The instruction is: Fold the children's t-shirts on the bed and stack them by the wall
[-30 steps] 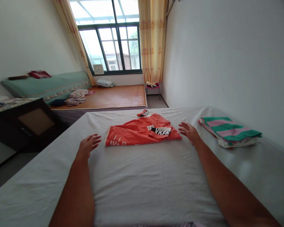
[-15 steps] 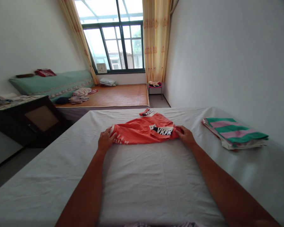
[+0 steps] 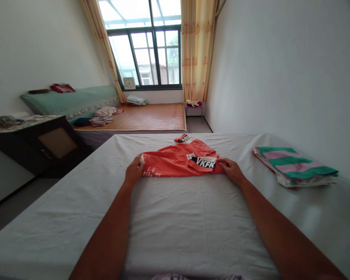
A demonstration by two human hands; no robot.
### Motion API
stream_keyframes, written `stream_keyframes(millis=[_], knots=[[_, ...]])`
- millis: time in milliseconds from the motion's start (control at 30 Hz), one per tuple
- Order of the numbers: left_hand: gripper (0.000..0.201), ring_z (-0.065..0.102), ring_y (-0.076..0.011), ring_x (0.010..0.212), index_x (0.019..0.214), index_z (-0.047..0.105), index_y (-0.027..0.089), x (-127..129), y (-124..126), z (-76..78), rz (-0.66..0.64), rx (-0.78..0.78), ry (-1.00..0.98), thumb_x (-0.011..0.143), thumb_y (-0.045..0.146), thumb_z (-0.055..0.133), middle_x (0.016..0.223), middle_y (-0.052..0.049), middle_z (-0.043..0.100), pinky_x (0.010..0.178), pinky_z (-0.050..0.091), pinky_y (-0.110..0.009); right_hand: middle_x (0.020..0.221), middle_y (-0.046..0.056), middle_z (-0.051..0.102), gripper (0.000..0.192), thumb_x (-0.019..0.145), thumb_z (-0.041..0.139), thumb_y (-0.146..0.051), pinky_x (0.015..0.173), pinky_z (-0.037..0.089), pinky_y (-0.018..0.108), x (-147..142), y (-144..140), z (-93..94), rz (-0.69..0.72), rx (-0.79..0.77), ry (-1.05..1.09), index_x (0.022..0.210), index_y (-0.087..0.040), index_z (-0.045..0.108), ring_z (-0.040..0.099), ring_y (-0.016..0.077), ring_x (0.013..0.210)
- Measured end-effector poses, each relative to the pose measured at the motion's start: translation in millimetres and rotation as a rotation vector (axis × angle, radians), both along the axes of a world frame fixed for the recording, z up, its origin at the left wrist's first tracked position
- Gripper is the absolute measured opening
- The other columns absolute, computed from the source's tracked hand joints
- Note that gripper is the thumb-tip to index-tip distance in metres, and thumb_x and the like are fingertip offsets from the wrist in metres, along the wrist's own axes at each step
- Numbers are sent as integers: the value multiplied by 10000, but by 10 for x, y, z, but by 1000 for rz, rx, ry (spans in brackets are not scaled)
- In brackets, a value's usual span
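Observation:
An orange-red T-shirt (image 3: 175, 160) lies on the pale sheet of the bed in front of me, with black-and-white lettered bands on its sleeves and small white print at its left end. My left hand (image 3: 134, 171) is closed on the shirt's left end, thumb on top. At the opposite end, my right hand (image 3: 230, 170) pinches the cloth just beside the lettered sleeve. Part of the shirt lies folded over itself, and its far sleeve points away from me.
Folded clothes (image 3: 294, 163) with a green-and-pink striped piece on top lie on the right of the sheet (image 3: 192, 225). Beyond stand a second bed (image 3: 154, 116) with scattered clothes, a dark cabinet (image 3: 46, 144) and a small pink stool (image 3: 194, 105).
My view has turned slightly left, so everything sits a little further right. Both hands keep hold of the shirt's ends, and the shirt lies almost the same.

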State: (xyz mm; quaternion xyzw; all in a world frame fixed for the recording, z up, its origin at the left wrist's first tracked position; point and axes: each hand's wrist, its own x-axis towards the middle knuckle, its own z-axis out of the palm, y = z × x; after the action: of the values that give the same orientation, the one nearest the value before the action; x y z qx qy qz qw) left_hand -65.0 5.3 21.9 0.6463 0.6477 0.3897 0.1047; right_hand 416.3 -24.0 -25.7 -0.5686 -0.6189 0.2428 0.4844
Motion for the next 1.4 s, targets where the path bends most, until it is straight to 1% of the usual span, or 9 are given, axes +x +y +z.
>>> stream_keyframes(millis=[133,300,400,600,733,900,1100,1233,1400], knots=[[553,558,-141,609,1225,628,144,-183,-130,250,-52,27,-280,760,423,517,706,-7,643,581,435,-231,1020,56,721,336,815,552,-393,859,511,367,17,-4,115,-94,67,124,1032,-188,707,652,220,925],[340,509,-147,554,736,757,151,-441,-279,373,-328,-571,-224,532,411,677,691,-42,678,468,369,-222,955,51,737,247,786,542,-310,868,502,380,90,-9,73,-73,-39,-152,900,-210,737,667,230,909],[391,450,-118,500,767,759,154,-457,-317,377,-321,-698,-182,515,448,703,647,-26,653,447,325,-215,969,46,729,243,777,556,-267,854,507,367,114,-17,31,-87,-61,-324,950,-234,722,665,222,915],[620,483,-132,564,983,739,131,-390,-338,415,-329,-637,-196,521,544,736,598,5,585,509,358,-222,1379,51,520,588,736,599,-150,894,477,401,11,-116,206,11,134,-687,1298,-319,564,519,259,1173],[563,551,-178,653,906,763,144,-366,-343,448,-390,-595,-169,495,529,760,641,-23,634,576,420,-248,1218,41,628,208,810,596,-276,886,454,394,-175,-131,321,120,177,-742,970,-304,726,527,264,1117],[455,621,-255,825,775,773,160,-373,-327,441,-306,-543,-196,448,476,775,871,-91,727,669,487,-283,763,48,688,358,874,470,-498,688,518,310,-387,13,332,-24,-28,-94,840,-203,671,644,210,759],[384,637,-258,795,729,764,161,-370,-282,375,-252,-527,-183,428,399,753,898,-90,736,644,491,-291,1422,16,473,418,884,448,-563,887,546,392,-457,7,446,193,-13,613,1246,-353,450,585,180,1152],[370,636,-262,839,726,762,167,-366,-247,325,-262,-527,-156,419,374,749,966,-93,733,690,489,-289,1376,37,512,394,879,486,-509,899,534,394,-365,-50,419,233,-80,541,1223,-318,483,608,199,1120],[464,616,-234,756,821,766,169,-385,-201,270,-227,-504,-73,492,494,722,797,-59,720,655,466,-278,1077,92,664,272,845,505,-390,850,514,390,-215,-3,204,-80,1,-50,1014,-207,614,644,219,928]])
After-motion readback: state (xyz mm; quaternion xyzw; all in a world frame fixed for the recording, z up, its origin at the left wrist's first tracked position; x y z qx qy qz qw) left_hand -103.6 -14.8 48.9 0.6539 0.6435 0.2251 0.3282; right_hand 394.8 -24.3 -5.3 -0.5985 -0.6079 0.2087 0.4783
